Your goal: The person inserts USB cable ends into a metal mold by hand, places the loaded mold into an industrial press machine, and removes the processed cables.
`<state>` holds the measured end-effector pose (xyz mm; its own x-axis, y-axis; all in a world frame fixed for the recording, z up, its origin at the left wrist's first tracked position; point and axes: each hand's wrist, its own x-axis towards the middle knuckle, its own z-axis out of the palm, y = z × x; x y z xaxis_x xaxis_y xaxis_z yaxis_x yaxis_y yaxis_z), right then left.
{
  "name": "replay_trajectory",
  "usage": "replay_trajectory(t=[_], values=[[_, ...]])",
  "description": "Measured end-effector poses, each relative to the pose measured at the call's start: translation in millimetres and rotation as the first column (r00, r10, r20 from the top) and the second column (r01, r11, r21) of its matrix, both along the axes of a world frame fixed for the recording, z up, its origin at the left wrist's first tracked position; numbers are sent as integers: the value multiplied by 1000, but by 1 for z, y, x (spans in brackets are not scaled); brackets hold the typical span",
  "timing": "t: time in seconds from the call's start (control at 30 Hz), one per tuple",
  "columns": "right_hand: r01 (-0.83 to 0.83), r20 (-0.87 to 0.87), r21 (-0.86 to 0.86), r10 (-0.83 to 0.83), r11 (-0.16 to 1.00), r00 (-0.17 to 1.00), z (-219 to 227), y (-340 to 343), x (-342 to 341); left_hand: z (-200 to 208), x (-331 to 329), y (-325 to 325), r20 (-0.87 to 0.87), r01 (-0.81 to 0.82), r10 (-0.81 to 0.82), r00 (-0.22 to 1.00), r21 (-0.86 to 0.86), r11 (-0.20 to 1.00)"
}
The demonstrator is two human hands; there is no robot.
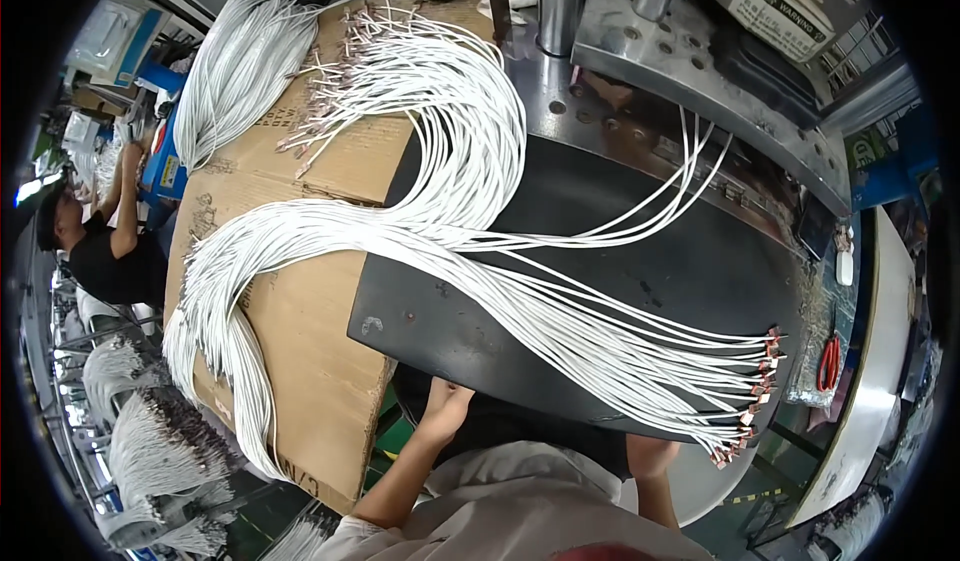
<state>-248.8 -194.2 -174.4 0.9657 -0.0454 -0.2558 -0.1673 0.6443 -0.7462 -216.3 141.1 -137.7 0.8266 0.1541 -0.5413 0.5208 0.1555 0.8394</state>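
Your left hand (pixel 450 408) is at the near edge of the black counter (pixel 440 326), toward its left corner; the fingers are mostly hidden there, so you cannot tell whether they grip anything. Your right hand (pixel 653 451) is farther along that same edge, largely covered by it, and its state cannot be told either. The white cables (pixel 520 311) lie across the counter, fanning out to its right end, where their tips carry copper-coloured terminals (pixel 765 393). Leftward, they pass off the counter onto the cardboard (pixel 315 361) beside it. Another bunch curves over the counter's far left part, its tips also on the cardboard. A few loose strands run toward the counter's far side, to the metal press (pixel 720 111) behind it. Right of the counter lie red-handled pliers (pixel 828 363). Left of the counter, beyond the cardboard, you have a co-worker (pixel 110 256) with raised arms.
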Motion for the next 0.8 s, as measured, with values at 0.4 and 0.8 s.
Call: replay_trajectory(t=[0.4,0.8], values=[[72,231,-973,942,220,243,193,10,82,164,136,-62,541,287,-840,45,798,530],[188,-167,-824,547,-534,820,203,-54,117,160,243,-42,199,43,-974,107,978,205]])
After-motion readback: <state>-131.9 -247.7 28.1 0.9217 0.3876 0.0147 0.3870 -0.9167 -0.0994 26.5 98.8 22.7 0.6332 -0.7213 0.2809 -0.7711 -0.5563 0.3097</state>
